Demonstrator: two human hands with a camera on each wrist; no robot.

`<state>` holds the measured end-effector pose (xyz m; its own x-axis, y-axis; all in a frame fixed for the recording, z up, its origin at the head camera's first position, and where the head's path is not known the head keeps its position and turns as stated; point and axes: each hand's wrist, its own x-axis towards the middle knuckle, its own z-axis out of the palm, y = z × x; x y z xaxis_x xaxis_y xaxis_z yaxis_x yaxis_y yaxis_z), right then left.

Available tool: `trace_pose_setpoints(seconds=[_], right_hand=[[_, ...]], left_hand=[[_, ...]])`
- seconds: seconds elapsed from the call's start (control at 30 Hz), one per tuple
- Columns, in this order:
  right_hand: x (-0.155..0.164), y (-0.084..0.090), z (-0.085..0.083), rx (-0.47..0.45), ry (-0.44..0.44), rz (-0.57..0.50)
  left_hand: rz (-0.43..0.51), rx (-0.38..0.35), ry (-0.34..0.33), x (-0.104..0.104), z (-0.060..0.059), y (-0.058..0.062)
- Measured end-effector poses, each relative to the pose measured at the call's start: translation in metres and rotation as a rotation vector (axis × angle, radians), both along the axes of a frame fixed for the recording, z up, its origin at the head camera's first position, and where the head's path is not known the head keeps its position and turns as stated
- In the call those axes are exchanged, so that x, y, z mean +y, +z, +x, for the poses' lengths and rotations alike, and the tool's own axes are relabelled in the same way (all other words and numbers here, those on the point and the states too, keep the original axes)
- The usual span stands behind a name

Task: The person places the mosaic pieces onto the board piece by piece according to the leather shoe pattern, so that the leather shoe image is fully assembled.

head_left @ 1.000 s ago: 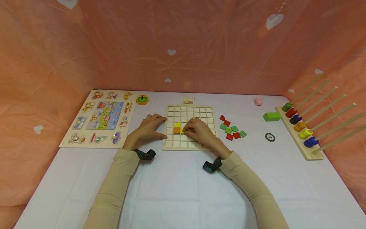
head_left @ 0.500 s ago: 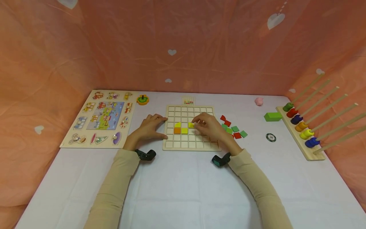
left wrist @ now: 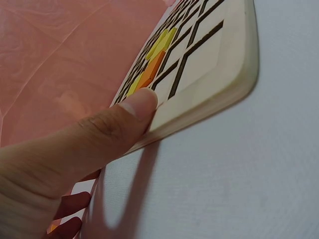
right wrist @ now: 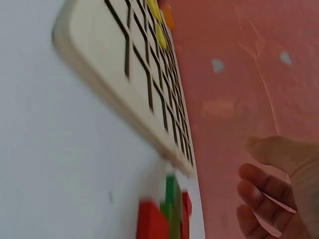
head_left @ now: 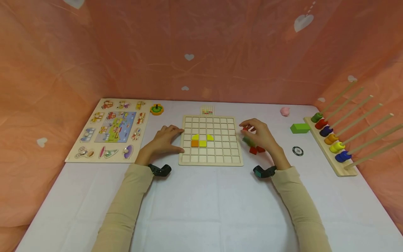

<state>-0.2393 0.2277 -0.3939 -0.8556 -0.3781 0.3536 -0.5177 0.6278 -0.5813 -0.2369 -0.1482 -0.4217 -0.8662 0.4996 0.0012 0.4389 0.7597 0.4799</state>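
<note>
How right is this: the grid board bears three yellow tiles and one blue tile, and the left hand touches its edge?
Almost: the head view shows an orange tile, not blue. The grid board bears three yellow tiles, and the left hand touches its edge.

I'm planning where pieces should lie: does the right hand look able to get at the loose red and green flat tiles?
Likely yes: the right hand hovers over the red and green tiles, seemingly holding nothing, and nothing visible blocks its way.

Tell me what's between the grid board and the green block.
Head view: the right hand and loose red and green tiles it partly hides, then bare white cloth up to the green block.
</note>
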Motion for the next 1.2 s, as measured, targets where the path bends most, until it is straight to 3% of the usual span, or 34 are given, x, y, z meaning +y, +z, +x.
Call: trace_pose_setpoints(seconds=[0.2,0.4,0.73,1.2], right_hand=[[0.022,-0.002,0.001,-0.086,-0.093,0.034],[0.035,-0.007,0.002,-0.155,-0.122,0.077],[0.03,-0.018,0.002,-0.212,-0.086,0.122],[0.022,-0.016,0.004,-0.23,-0.082,0.201]], left_hand=[[0.0,0.005,-0.005,0.0,0.001,0.001],[0.002,0.003,-0.004,0.0,0.002,0.002],[0.011,-0.006,-0.005,0.0,0.002,0.002],[0.004,-0.003,-0.002,0.001,0.002,0.003]])
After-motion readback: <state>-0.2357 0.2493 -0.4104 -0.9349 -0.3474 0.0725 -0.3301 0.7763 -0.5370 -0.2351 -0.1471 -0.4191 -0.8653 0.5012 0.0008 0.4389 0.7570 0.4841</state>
